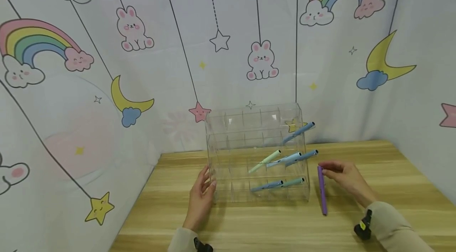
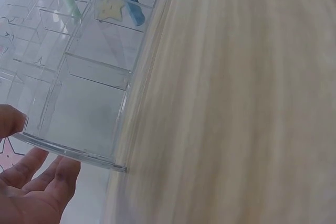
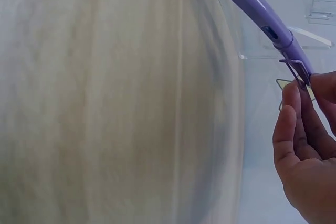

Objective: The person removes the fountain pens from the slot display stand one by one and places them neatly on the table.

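A clear acrylic rack (image 1: 222, 192) with tiered compartments stands on the table. My left hand (image 1: 200, 204) grips its lower left side; in the left wrist view, thumb and fingers (image 2: 63, 177) lie on either side of the clear panel. Right of the rack, my right hand (image 1: 349, 180) pinches a purple pen (image 1: 322, 192) by its capped end, near the clip (image 3: 296, 66). The pen hangs almost upright, apart from the rack. Leaning in the rack are a light green pen (image 1: 264, 161), a light blue pen (image 1: 285, 159), a grey-green pen (image 1: 293, 182) and several blue pens (image 1: 299, 132).
The wood-grain table (image 1: 263, 224) extends in front of the rack and to both sides. Close behind the rack hangs a white cloth (image 1: 228, 77) printed with rabbits, stars and rainbows. A black wrist camera (image 1: 362, 226) sits at the right sleeve.
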The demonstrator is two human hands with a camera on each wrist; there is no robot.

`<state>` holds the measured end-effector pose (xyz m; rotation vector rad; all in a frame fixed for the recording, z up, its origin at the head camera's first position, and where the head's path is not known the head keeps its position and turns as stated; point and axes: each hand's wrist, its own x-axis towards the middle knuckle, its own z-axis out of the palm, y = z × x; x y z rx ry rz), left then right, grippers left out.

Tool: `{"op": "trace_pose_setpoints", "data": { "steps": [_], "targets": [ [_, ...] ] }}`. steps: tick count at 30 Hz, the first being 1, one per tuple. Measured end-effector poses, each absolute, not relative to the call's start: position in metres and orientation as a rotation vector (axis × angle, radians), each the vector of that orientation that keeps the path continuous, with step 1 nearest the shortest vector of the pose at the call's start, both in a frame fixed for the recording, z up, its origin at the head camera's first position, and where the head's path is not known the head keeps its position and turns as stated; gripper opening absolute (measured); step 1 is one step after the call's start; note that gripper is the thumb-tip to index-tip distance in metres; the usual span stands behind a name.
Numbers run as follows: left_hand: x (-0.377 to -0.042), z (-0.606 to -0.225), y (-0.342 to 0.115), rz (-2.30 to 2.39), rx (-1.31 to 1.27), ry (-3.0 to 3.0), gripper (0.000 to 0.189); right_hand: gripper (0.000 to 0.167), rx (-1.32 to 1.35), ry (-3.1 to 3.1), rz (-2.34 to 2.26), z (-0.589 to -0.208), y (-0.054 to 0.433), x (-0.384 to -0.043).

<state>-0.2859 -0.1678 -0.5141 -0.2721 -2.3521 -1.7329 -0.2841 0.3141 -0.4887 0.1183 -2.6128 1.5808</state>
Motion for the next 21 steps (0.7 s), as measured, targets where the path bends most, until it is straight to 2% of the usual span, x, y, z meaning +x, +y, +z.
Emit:
{"op": "trace_pose_setpoints", "data": {
  "steps": [21],
  "targets": [
    [-0.289, -0.515, -0.167, -1.718, -0.245, -2.364, 0.065, 0.038, 0.049, -2.681, 1.701, -0.505, 0.305, -0.296]
  ]
}}
